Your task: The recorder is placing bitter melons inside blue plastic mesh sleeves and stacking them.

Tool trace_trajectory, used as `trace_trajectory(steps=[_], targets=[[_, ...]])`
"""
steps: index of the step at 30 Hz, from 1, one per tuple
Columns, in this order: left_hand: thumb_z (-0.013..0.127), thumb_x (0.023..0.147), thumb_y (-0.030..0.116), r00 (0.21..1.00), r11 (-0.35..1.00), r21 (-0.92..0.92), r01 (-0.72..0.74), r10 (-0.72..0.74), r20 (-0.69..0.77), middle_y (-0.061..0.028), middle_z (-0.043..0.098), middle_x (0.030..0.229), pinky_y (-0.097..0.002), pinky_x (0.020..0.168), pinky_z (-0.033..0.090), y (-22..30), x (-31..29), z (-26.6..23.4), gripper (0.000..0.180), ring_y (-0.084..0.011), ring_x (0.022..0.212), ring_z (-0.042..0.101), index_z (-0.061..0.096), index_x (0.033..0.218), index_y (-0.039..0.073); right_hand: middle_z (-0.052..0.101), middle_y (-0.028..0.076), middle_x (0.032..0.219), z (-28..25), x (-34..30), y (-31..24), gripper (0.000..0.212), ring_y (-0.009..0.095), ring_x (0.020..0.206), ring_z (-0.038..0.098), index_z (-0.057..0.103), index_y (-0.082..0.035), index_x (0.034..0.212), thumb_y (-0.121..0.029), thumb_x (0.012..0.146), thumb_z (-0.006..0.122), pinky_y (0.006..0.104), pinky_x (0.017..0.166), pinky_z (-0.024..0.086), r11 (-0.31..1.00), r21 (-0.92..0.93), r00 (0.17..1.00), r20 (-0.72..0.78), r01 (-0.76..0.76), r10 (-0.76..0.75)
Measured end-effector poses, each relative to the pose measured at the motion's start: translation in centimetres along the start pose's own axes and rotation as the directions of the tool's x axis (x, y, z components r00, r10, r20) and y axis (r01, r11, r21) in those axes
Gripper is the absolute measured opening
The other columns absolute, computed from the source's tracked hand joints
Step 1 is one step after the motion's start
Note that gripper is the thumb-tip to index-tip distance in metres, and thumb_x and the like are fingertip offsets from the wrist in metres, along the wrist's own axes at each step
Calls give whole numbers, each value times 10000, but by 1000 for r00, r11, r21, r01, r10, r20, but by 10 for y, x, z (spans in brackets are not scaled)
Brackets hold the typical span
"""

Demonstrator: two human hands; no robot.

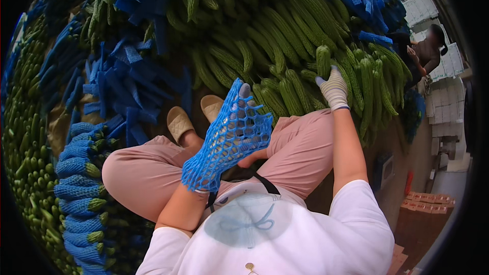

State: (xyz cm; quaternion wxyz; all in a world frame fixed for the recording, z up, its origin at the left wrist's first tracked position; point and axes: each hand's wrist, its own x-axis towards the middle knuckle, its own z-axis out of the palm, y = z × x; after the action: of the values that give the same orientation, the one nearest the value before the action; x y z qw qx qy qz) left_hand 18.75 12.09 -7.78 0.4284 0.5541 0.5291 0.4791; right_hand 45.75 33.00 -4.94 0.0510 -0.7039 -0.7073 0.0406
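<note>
Right hand, in a pale striped glove with grey tips, closed on the near end of one bumpy green gourd; thumb on its left side, fingers on its right. Gourd sits just beyond the hand, its length pointing away from the wearer, at the near right part of the gourd heap; whether it rests on the others, can't tell.

Left hand gloved too, inside a blue mesh sleeve that covers it down to the wrist. Thumb stands apart from the fingers, hand spread, no gourd in it; finger detail partly hidden by mesh. Held gourd is right of and farther out than this hand, well apart from it.

Loose blue sleeves scattered to the left; column of netted gourds by the left knee. Tan slippers ahead of the lap. Co-worker at far right.
</note>
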Motion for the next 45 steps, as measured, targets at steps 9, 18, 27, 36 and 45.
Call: trace_trajectory(steps=[9,18,27,36,45], targets=[[657,794,-7,984,110,-979,174,-52,169,-122,451,1344,-304,1008,400,-18,-5,20,807,-218,1144,511,181,1443,37,601,79,1036,-16,-61,-88,359,240,993,580,550,-92,1094,-234,795,690,447,871,497,-523,793,947,213,-312,-242],[729,736,194,961,994,-109,-24,-7,-276,-144,537,1253,-328,1009,381,-5,-34,4,832,-265,1242,445,272,1417,58,600,127,1085,48,-102,-96,376,279,1056,569,546,-65,1117,-276,833,671,457,948,460,-614,423,731,533,-666,-426],[658,788,112,942,703,-700,124,-305,-140,-140,509,1277,-328,1018,383,-51,-47,18,732,-256,1220,461,277,1409,36,643,71,935,57,-153,-104,225,130,874,603,602,-8,1034,-141,860,657,268,813,487,-26,734,566,501,-679,-654],[586,841,30,881,88,-984,152,-465,94,-137,480,1301,-328,1027,385,-95,-91,1,637,-247,1199,478,283,1401,15,586,47,681,99,-106,-127,165,110,606,477,619,-23,878,-187,872,616,278,592,426,186,981,970,98,-56,-223],[493,828,-85,902,524,-846,94,-404,-150,-135,404,1376,-331,1043,358,33,-67,17,662,-238,1255,433,258,1428,65,629,89,969,137,-92,-92,379,160,867,556,548,-16,1134,-304,892,597,303,804,445,263,955,980,168,-135,-108]])
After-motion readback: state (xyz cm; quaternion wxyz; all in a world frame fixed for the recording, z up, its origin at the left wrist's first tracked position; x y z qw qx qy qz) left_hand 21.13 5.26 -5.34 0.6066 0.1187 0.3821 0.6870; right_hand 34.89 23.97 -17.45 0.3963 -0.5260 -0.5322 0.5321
